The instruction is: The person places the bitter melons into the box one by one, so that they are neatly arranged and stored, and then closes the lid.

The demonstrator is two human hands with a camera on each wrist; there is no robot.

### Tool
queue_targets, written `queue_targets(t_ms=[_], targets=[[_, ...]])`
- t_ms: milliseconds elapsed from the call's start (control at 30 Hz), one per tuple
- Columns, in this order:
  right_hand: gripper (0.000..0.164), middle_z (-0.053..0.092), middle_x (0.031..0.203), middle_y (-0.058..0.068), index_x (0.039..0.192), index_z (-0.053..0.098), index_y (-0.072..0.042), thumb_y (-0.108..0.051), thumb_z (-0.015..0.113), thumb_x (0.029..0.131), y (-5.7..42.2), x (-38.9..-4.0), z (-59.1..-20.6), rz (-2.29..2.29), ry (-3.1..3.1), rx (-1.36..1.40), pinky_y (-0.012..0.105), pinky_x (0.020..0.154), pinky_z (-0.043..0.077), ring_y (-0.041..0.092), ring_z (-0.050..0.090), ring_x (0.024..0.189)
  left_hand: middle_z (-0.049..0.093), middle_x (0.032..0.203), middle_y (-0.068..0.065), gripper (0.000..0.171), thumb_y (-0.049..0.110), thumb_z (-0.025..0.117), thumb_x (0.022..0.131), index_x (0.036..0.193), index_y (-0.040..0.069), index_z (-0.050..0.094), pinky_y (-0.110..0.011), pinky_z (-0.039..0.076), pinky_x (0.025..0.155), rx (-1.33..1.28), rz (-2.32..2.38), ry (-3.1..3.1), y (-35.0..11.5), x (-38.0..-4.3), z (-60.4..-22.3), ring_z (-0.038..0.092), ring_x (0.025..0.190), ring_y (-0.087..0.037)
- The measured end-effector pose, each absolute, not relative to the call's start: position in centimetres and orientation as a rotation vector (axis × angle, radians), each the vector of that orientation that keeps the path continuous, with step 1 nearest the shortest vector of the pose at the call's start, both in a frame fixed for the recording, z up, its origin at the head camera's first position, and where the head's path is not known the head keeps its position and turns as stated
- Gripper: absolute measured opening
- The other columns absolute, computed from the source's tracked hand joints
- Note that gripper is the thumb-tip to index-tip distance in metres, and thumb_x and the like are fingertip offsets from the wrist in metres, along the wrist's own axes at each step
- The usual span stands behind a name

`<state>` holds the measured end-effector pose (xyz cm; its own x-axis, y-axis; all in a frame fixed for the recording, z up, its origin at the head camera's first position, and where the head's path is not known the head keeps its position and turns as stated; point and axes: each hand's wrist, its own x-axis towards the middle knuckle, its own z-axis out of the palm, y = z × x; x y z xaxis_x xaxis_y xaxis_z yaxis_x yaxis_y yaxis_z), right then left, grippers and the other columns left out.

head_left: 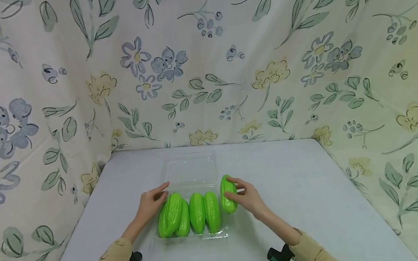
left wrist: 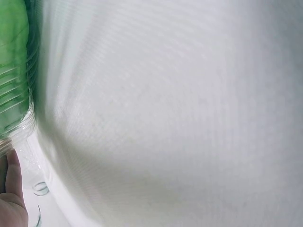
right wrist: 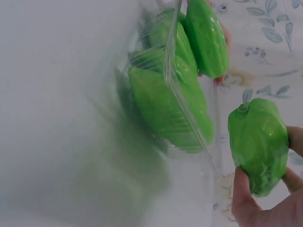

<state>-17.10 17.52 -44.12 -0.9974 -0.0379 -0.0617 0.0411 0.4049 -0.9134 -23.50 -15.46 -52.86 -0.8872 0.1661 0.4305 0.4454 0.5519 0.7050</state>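
My right hand (head_left: 248,196) holds a glossy green ridged gourd (head_left: 229,199) between thumb and fingertips, beside the right edge of a clear plastic clamshell box (head_left: 215,236). In the right wrist view the held gourd (right wrist: 259,146) is raised, its stem end up and the thumb (right wrist: 243,191) against its side. Several similar gourds (head_left: 197,214) lie lengthwise in the box, one of them (head_left: 174,214) on top of others at the left. My left hand (head_left: 151,204) is at the box's left far corner, fingers extended at the rim; the left wrist view catches only part of it (left wrist: 13,194).
The box's clear lid (head_left: 188,169) lies folded back toward the far side. A white table (head_left: 287,173) spreads around the box. Floral cloth (head_left: 206,86) hangs behind the table and along both sides. Black devices (head_left: 280,256) are on both wrists.
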Motion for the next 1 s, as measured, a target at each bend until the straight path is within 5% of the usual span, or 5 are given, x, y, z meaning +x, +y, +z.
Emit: queue_targets(t_ms=[433, 733, 1000], targets=[[0.052, 0.060, 0.111, 0.018, 0.133, 0.056, -0.014, -0.025, 0.072, 0.084, 15.2, -16.7, -44.1, -1.702, 2.496, -0.135, 0.034, 0.069, 0.053, 0.016, 0.063, 0.081, 0.071, 0.107, -0.017, 0.033, 0.002, 0.066, 0.086, 0.120, 0.003, 0.065, -0.021, 0.051, 0.063, -0.513, -1.243, -2.470, -15.6, -23.4, -52.8, 0.070, 0.082, -0.014], [0.052, 0.058, 0.115, 0.021, 0.134, 0.054, -0.014, -0.026, 0.071, 0.086, 13.9, -16.8, -44.7, -1.693, 2.471, -0.228, 0.031, 0.070, 0.054, 0.020, 0.064, 0.086, 0.070, 0.107, -0.017, 0.033, 0.003, 0.065, 0.087, 0.120, 0.004, 0.065, -0.019, 0.048, 0.061, -0.502, -1.267, -2.473, -15.6, -23.5, -52.8, 0.062, 0.075, 0.000], [0.053, 0.060, 0.117, 0.018, 0.134, 0.054, -0.014, -0.030, 0.069, 0.086, 12.9, -16.6, -45.2, -1.624, 2.492, -0.306, 0.028, 0.068, 0.050, 0.019, 0.061, 0.086, 0.070, 0.108, -0.017, 0.033, 0.002, 0.065, 0.087, 0.120, 0.004, 0.066, -0.019, 0.048, 0.061, -0.524, -1.260, -2.454, -15.6, -23.6, -53.0, 0.065, 0.078, -0.003]])
